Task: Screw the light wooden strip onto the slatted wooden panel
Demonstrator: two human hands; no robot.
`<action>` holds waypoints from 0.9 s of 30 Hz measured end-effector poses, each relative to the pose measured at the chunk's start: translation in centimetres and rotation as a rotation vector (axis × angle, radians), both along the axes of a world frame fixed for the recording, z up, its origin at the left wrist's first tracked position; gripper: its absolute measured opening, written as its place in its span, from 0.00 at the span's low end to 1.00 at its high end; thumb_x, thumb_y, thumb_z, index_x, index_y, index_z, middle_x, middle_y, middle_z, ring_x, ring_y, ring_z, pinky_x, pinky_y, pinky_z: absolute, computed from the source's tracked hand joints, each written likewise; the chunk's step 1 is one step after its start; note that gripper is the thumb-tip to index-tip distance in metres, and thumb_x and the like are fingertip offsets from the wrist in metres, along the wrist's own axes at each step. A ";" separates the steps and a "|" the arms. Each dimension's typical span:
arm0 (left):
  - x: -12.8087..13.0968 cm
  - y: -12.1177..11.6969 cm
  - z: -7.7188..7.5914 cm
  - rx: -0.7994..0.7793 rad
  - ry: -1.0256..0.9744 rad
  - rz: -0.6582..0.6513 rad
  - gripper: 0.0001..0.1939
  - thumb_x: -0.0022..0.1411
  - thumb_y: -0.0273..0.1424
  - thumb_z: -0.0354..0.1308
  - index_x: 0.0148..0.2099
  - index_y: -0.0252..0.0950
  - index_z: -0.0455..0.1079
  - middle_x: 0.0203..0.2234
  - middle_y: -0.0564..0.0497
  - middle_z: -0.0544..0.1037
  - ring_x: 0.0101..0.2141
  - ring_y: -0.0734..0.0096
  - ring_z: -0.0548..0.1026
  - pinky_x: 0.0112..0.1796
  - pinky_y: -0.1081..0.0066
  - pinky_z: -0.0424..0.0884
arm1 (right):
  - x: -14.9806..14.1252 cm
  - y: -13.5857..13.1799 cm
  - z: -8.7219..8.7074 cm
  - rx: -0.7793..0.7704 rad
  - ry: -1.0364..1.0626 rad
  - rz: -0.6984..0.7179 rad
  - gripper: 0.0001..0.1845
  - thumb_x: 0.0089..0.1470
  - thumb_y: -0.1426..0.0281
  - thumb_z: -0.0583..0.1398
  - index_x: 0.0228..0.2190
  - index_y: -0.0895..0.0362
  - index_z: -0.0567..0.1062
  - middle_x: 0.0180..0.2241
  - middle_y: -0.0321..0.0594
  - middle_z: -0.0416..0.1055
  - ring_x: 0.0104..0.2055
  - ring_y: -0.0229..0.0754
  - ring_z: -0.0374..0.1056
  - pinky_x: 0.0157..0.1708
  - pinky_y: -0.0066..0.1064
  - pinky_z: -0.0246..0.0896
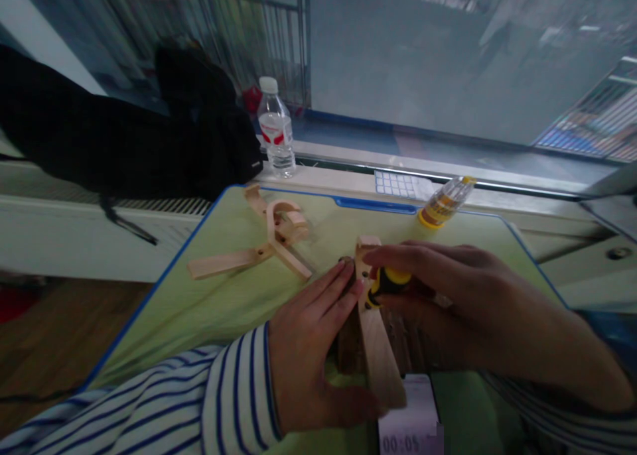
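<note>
My left hand (313, 342) presses against a long wooden piece (381, 355), fingers along its left side and thumb near its lower end. Dark holes or screws show on the wood, and its upper end looks bent. In my right hand (462, 302) is a screwdriver with a stubby yellow-and-black handle (391, 282), held against the right side of the piece. The fingers hide its tip. Under the hands lie brown wooden blocks (405, 342), partly covered. A wooden assembly (279, 236) with a curved loop and crossed strips rests on the table to the left.
A phone (411, 415) showing a timer lies at the near edge of the green, blue-edged table (213, 309). A yellow-capped bottle (445, 203) stands at the far right. Behind are a water bottle (277, 133), a black bag or garment (199, 130) and a window.
</note>
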State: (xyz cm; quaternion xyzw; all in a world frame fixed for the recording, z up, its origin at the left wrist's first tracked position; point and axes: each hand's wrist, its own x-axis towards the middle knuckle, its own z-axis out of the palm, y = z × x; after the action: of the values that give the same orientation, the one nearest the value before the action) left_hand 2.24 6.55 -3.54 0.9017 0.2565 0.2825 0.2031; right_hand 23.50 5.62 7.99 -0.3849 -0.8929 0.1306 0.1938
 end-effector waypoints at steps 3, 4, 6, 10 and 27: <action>0.1 -0.2 0.0 -0.021 -0.023 0.017 0.55 0.50 0.57 0.56 0.69 0.31 0.41 0.65 0.35 0.49 0.63 0.44 0.52 0.60 0.46 0.55 | -0.1 -0.1 0.0 0.043 -0.053 -0.024 0.15 0.62 0.67 0.53 0.50 0.54 0.66 0.46 0.39 0.74 0.42 0.37 0.73 0.37 0.24 0.67; 0.1 -0.3 0.0 -0.028 -0.022 0.026 0.55 0.50 0.58 0.55 0.68 0.31 0.42 0.65 0.35 0.49 0.63 0.44 0.52 0.60 0.46 0.55 | -0.1 -0.1 0.0 0.055 -0.067 -0.030 0.14 0.62 0.66 0.53 0.49 0.54 0.66 0.46 0.39 0.74 0.41 0.38 0.73 0.36 0.25 0.67; 0.2 -0.3 0.0 -0.024 -0.020 0.039 0.55 0.50 0.58 0.55 0.68 0.31 0.42 0.65 0.34 0.49 0.63 0.44 0.52 0.60 0.45 0.55 | -0.1 -0.3 -0.1 0.068 -0.081 -0.036 0.13 0.62 0.66 0.53 0.48 0.53 0.66 0.45 0.39 0.75 0.39 0.38 0.74 0.35 0.26 0.68; 0.0 -0.2 -0.1 0.042 -0.018 0.014 0.54 0.50 0.58 0.55 0.69 0.31 0.41 0.65 0.34 0.50 0.63 0.45 0.54 0.59 0.46 0.57 | -0.2 -0.3 -0.3 0.055 -0.067 -0.053 0.16 0.62 0.68 0.53 0.52 0.52 0.63 0.48 0.38 0.73 0.40 0.38 0.73 0.37 0.27 0.67; -0.3 -0.1 -0.6 0.050 0.003 0.013 0.54 0.52 0.57 0.54 0.69 0.31 0.38 0.64 0.33 0.51 0.63 0.44 0.51 0.58 0.45 0.59 | 0.2 0.1 -0.4 -0.061 0.071 0.030 0.22 0.60 0.74 0.54 0.56 0.50 0.62 0.50 0.38 0.72 0.47 0.36 0.70 0.46 0.25 0.64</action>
State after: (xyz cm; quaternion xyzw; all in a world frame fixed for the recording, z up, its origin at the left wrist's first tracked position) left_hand 1.93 6.49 -4.17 0.9053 0.2554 0.2888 0.1785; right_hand 23.74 5.76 7.55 -0.3723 -0.8867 0.1742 0.2116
